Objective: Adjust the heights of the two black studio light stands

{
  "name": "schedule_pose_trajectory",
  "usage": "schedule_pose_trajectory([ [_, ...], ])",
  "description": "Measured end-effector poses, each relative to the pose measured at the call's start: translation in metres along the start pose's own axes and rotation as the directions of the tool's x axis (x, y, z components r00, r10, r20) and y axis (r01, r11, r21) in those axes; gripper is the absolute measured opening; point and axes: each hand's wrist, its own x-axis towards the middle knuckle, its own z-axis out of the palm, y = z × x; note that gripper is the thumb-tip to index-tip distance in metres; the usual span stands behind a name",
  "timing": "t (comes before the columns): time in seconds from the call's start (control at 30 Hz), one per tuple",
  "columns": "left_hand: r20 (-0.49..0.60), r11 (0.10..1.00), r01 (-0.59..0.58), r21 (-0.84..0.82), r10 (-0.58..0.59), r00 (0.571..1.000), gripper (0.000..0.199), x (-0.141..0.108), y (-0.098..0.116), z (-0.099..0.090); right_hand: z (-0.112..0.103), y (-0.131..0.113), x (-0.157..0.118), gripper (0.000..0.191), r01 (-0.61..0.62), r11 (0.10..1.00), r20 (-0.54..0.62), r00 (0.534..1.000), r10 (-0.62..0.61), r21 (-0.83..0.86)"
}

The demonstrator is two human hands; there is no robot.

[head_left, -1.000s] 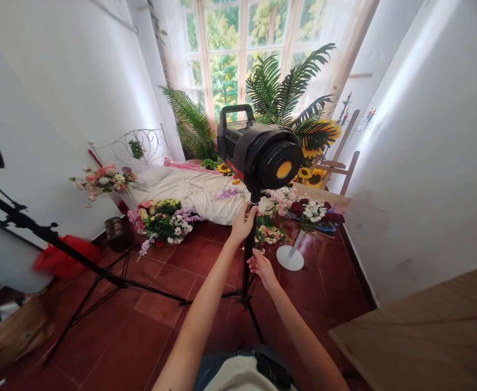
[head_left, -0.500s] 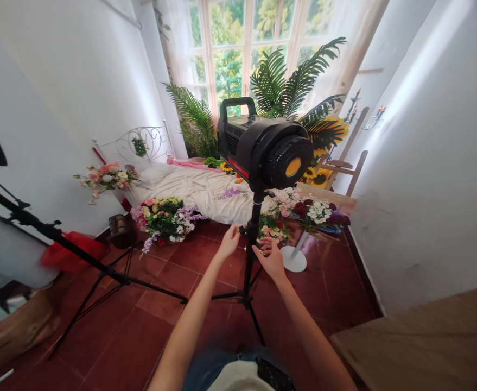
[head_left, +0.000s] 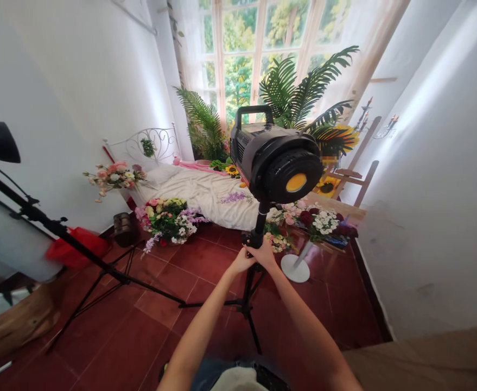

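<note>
A black studio light with a top handle and a yellow round centre is mounted on a black light stand. Both hands are wrapped round the stand's pole, just below its collar under the light. My left hand grips from the left side. From the right, my right hand closes on the same pole, its thumb side touching my left hand. Parts of the fingers are hidden behind the pole and each other.
Another black light stand leans across the left, its leg reaching near the centre stand. Beyond are a bed, flower bunches, a white round base and an easel. A wooden surface fills the lower right corner.
My hands, apart and loosely beside the pole before, have come together and closed round it. The light appears slightly lower and further right, and the whole view has shifted a little.
</note>
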Motion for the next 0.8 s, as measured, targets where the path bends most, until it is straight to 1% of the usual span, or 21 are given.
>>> schedule_pose_trajectory([
  [0.1, -0.059, 0.995, -0.083, 0.062, 0.087, 0.995, 0.042, 0.006, -0.001, 0.004, -0.002, -0.008, 0.007, 0.03, 0.003, 0.998, 0.028, 1.0, -0.005, 0.067],
  [0.2, -0.097, 0.981, -0.144, 0.133, 0.158, 0.983, 0.025, 0.013, 0.0, 0.01, -0.01, -0.029, 0.015, 0.033, 0.051, 0.993, 0.042, 0.998, -0.056, 0.107],
  [0.27, -0.117, 0.972, -0.153, 0.179, 0.176, 0.977, 0.02, 0.016, 0.003, 0.014, -0.018, -0.052, 0.024, 0.034, 0.112, 0.988, 0.034, 0.993, -0.116, 0.102],
  [0.4, -0.147, 0.963, -0.136, 0.233, 0.173, 0.974, 0.031, 0.02, 0.009, 0.022, -0.045, -0.112, 0.05, 0.037, 0.254, 0.967, 0.0, 0.967, -0.254, 0.03],
  [0.5, -0.194, 0.952, -0.133, 0.274, 0.191, 0.962, 0.035, 0.021, 0.007, 0.025, -0.063, -0.153, 0.072, 0.045, 0.37, 0.929, -0.043, 0.928, -0.371, -0.027],
  [0.57, -0.219, 0.949, -0.122, 0.29, 0.191, 0.957, 0.036, 0.022, 0.005, 0.026, -0.069, -0.17, 0.083, 0.05, 0.416, 0.908, -0.089, 0.904, -0.419, -0.051],
  [0.67, -0.259, 0.952, -0.091, 0.292, 0.171, 0.951, 0.038, 0.023, 0.003, 0.027, -0.071, -0.179, 0.09, 0.055, 0.44, 0.895, -0.112, 0.888, -0.446, -0.073],
  [0.8, -0.291, 0.958, -0.085, 0.274, 0.167, 0.942, 0.038, 0.023, 0.002, 0.028, -0.071, -0.175, 0.083, 0.056, 0.412, 0.909, -0.084, 0.906, -0.415, -0.059],
])
